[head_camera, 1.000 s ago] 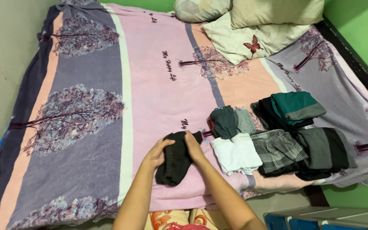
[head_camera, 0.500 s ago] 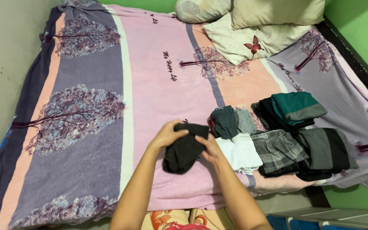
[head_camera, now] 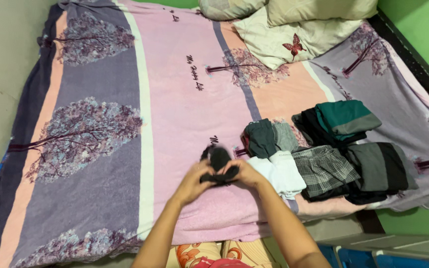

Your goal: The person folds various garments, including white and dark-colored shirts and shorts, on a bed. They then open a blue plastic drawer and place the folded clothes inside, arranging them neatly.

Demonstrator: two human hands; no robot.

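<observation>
My left hand [head_camera: 192, 183] and my right hand [head_camera: 247, 172] both grip a small black garment [head_camera: 218, 162], bunched into a compact roll between them just above the bedspread [head_camera: 175, 99]. The hands are close together near the bed's front edge. Right beside my right hand lies a folded white garment [head_camera: 278, 173], with a dark teal folded piece [head_camera: 261, 137] and a grey one [head_camera: 285, 136] behind it.
More folded clothes lie to the right: a plaid piece [head_camera: 322, 167], a grey-and-black pile [head_camera: 381, 169], a teal-and-black pile [head_camera: 341, 120]. Pillows [head_camera: 294, 30] sit at the head of the bed. Green wall [head_camera: 423, 30] on the right, blue bins [head_camera: 388, 255] at the lower right.
The black garment, flat and long a second ago, was lifted and has been gathered into a tight small bundle between both hands, which have drawn closer together.
</observation>
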